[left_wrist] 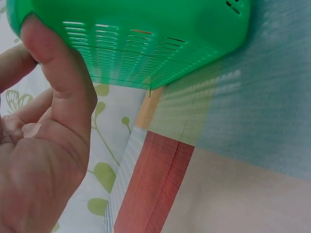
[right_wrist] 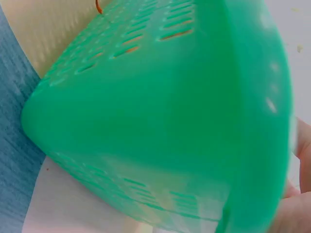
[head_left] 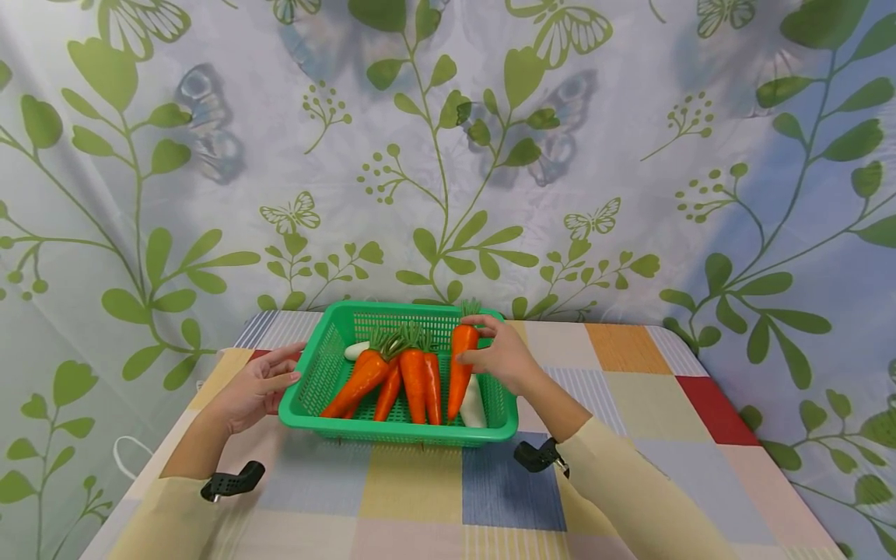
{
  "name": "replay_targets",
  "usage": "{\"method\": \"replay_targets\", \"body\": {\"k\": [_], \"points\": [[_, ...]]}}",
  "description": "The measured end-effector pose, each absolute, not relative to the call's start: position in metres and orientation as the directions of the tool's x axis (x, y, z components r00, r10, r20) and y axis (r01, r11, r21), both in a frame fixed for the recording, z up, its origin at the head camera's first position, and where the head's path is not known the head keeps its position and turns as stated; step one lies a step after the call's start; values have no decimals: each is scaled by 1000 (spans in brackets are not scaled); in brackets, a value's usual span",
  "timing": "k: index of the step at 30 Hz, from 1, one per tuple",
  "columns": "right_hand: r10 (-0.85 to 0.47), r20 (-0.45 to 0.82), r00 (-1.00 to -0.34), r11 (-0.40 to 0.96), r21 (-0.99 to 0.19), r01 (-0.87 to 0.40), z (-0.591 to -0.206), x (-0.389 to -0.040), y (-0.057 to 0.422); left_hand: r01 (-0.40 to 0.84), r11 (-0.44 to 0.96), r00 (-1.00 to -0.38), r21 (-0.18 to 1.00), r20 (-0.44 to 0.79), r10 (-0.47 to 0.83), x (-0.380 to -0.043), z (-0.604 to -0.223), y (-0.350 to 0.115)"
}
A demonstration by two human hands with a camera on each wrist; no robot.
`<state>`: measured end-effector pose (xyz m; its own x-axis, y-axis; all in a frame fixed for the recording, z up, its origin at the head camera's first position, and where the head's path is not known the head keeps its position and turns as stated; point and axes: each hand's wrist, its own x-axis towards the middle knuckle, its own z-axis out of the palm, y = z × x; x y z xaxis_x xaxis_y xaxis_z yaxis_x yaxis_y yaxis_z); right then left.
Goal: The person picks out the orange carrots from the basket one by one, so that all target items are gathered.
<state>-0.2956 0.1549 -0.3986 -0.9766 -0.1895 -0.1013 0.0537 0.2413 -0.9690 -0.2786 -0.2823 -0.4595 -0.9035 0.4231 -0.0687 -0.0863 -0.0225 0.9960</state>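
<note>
A green plastic basket (head_left: 399, 432) with slotted walls stands on the table. My right hand (head_left: 507, 359) reaches over its right side and pinches an orange carrot (head_left: 460, 365) near its green top, thumb on the near side. That carrot leans tip-down inside the basket. Several other carrots (head_left: 414, 381) lie bunched in the middle, green tops toward the back. My left hand (head_left: 255, 389) is at the basket's left rim, fingers loosely bent and fingertips right at the edge. In the left wrist view its thumb (left_wrist: 53, 53) touches the rim. The right wrist view shows mostly the basket's outer wall (right_wrist: 160, 107).
A white radish (head_left: 472, 403) lies at the basket's right end, and a white rounded piece (head_left: 355, 351) shows at the back left. A patchwork cloth (head_left: 413, 486) covers the table. Behind hangs a leaf-and-butterfly curtain (head_left: 448, 155). A white cable (head_left: 126, 455) loops at the left edge.
</note>
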Motion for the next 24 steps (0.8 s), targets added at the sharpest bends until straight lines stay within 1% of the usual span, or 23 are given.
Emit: {"method": "replay_targets", "body": {"k": [11, 17, 24], "points": [[-187, -80, -979, 158, -986, 50, -392, -290, 174, -96, 15, -913, 995, -94, 398, -279, -459, -283], [-211, -24, -977, 114, -993, 0, -389, -287, 186, -86, 14, -910, 996, -85, 406, -280, -460, -283], [-202, 7, -979, 105, -994, -28, -390, -282, 203, -84, 36, -917, 996, -91, 389, -279, -457, -281]]}}
